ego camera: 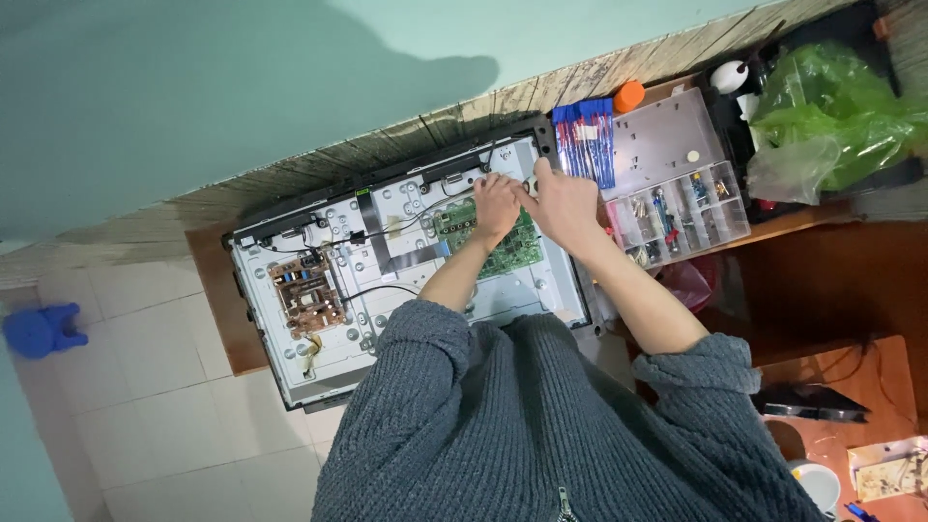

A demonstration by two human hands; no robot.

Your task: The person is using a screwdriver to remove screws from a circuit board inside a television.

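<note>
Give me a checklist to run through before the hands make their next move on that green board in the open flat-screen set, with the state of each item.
1. Both hands on the work: ok. The left hand and right hand meet at the top edge of the green circuit board.
2. What the fingers pinch: cannot tell, too small.
3. Back panel lying flat on the table: ok.
4. Brown power board clear of the hands: ok, off to the left.
5. Black cables clear of the hands: not ok, they run close by the left hand.
6. Clear parts box in reach: ok, open beside the right hand.
</note>
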